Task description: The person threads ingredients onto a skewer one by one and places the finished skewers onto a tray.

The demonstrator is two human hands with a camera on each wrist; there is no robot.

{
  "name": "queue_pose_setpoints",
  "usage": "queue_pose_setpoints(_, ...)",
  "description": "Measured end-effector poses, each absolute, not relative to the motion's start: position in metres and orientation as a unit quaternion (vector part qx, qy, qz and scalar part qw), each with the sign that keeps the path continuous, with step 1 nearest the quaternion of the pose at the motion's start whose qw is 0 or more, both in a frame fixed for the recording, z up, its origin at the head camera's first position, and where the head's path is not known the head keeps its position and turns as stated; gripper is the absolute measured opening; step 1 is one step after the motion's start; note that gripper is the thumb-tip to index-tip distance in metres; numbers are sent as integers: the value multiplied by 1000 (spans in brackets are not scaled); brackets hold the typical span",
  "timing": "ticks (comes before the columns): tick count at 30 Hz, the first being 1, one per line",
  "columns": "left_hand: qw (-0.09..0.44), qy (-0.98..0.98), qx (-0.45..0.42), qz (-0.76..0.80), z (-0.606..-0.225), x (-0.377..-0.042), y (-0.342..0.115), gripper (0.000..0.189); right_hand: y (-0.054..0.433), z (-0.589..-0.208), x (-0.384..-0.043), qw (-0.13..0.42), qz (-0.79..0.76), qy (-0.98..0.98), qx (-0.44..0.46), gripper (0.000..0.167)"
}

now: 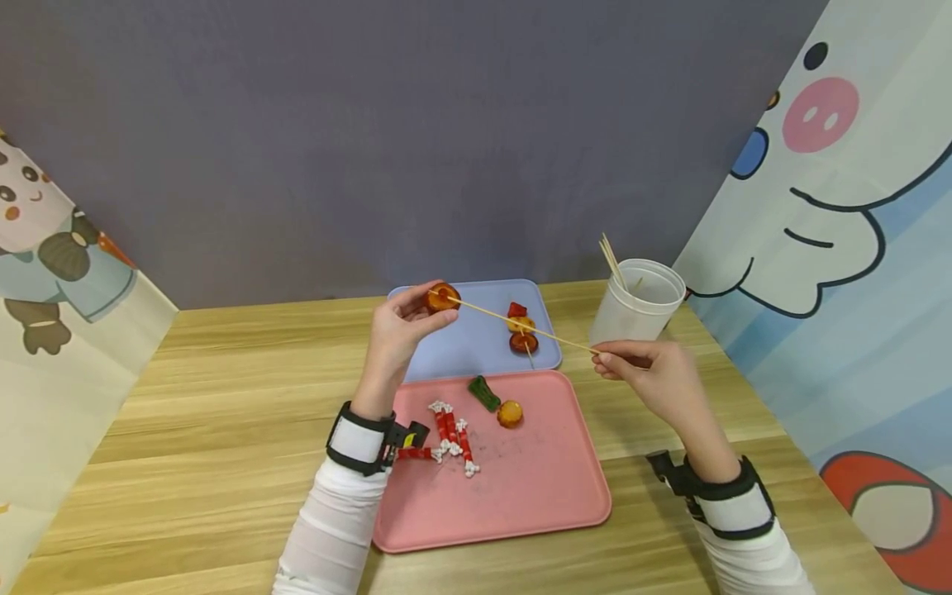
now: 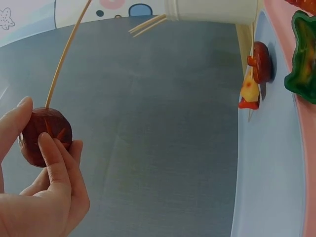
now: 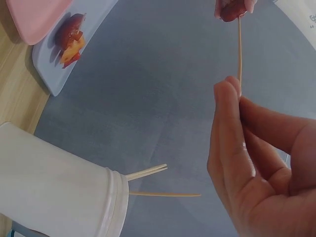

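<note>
My left hand point(image 1: 397, 335) holds a brown play-food mushroom cap point(image 2: 42, 133) between thumb and fingers, raised above the blue tray. With thumb and fingertips, my right hand point(image 1: 654, 376) pinches a thin wooden skewer point(image 1: 513, 318) near its other end. The skewer slants up leftward to the mushroom and meets it; how deep it goes in is hard to tell. On the blue tray point(image 1: 464, 339) lies a loaded skewer with a red piece point(image 1: 516, 310), a yellow piece point(image 1: 521, 325) and another brown mushroom point(image 1: 524, 343).
In front, a pink tray point(image 1: 535, 487) holds a green pepper piece point(image 1: 484, 393), a round golden piece point(image 1: 510, 414) and several red-and-white sticks point(image 1: 465, 446). A white tub point(image 1: 632, 310) with several skewers point(image 1: 611, 260) stands back right, near my right hand. A grey wall point(image 1: 446, 149) rises behind.
</note>
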State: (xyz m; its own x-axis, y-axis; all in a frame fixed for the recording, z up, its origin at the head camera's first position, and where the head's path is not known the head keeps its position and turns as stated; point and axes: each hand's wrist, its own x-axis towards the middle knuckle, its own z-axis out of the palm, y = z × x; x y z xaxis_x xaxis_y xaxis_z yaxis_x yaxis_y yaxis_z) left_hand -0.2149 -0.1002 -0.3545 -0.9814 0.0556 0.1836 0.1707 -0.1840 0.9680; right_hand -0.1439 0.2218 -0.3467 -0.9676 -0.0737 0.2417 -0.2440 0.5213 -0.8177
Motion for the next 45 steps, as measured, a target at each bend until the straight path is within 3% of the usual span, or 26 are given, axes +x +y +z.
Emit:
queue_pose_setpoints(19, 31, -641, -87, -762, -356, -215, -100, 48, 220, -349, -143, 85, 488, -862, 104, 19)
queue_pose_setpoints(26, 7, -669, -124, -733, -358, -212, -86, 45, 210, -352, -140, 49, 512, -851, 111, 20)
queue_pose_setpoints(33, 12, -670, -126, -731, -361, -210, -78, 42, 208, -352, -139, 62, 510, -852, 99, 18)
queue_pose_setpoints(41, -63, -704, -184, -683, -370, -202, -52, 47, 199, -357, -140, 24, 541, -832, 120, 21)
queue_pose_setpoints(45, -61, -702, -173, -688, -373, -199, -48, 44, 197, -357, -139, 35, 541, -832, 118, 20)
